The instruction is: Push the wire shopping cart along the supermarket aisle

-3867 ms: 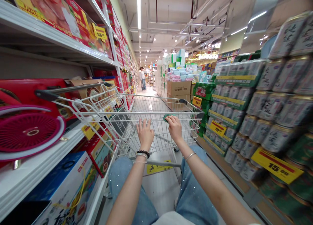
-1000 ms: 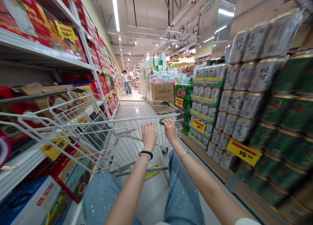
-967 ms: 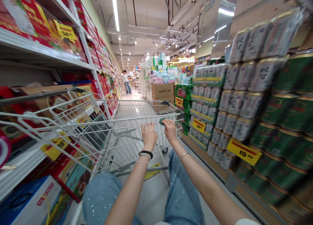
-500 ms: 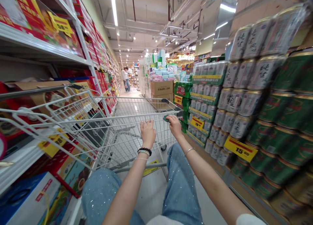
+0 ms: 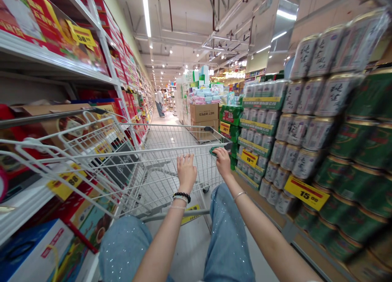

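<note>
On my feed, the left hand (image 5: 186, 174) curls its fingers over the rim of the wire shopping cart (image 5: 159, 147), and the right hand (image 5: 223, 163) presses a small green item (image 5: 214, 152) onto that rim near its right corner.

At 12 o'clock, silver-grey wire grid of a shopping cart (image 5: 165, 172), with a green patch (image 5: 215, 151) on the handle. At 6 o'clock, pale blue jeans (image 5: 228, 237) flecked with silver sparkles, and a black beaded bracelet (image 5: 181, 197). At 3 o'clock, white cans (image 5: 298, 129) with black brushstroke characters and gold rims, dark green cans (image 5: 350, 141) edged in gold, and yellow price tags (image 5: 306, 194) with a red stripe. At 10 o'clock, red boxes (image 5: 39, 25) patterned in yellow.
</note>
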### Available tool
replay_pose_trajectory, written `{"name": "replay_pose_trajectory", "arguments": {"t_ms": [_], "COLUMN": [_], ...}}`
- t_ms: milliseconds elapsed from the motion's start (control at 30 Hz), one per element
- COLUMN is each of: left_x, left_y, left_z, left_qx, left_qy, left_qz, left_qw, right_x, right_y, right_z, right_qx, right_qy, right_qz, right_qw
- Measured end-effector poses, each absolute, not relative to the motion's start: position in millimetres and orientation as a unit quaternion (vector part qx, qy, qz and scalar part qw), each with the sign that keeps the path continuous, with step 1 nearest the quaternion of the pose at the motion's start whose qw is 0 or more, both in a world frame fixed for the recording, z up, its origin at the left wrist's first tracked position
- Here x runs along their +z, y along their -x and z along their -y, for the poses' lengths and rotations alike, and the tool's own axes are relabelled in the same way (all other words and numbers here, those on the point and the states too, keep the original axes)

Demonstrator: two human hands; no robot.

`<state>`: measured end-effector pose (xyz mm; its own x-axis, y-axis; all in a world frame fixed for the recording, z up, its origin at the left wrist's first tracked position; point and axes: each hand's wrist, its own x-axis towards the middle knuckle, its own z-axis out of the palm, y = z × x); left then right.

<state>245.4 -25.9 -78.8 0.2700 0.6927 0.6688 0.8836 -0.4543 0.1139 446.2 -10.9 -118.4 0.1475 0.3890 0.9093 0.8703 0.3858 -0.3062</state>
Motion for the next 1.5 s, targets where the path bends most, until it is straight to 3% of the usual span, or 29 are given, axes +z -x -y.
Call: {"name": "replay_pose_trajectory", "arguments": {"t_ms": [900, 1233, 1500], "left_x": [-82.0, -81.7, -81.7], "left_y": [-244.8, -244.7, -247.3], "left_z": [25.0, 27.5, 31.6], "left_qx": [-0.359, -0.365, -0.369], "left_qy": [0.784, 0.783, 0.777], "left_qz": [0.489, 0.487, 0.495], "left_qw": [0.131, 0.13, 0.125], "right_x": [-138.1, -125.6, -86.5], "right_y": [-469.9, -474.7, -487.5], "right_z": [18.6, 35.1, 32.8], "right_qx": [-0.221, -0.203, -0.227], "right_qy": [0.488, 0.532, 0.56], "right_qz": [0.634, 0.631, 0.526], "right_qw": [0.558, 0.527, 0.599]}}
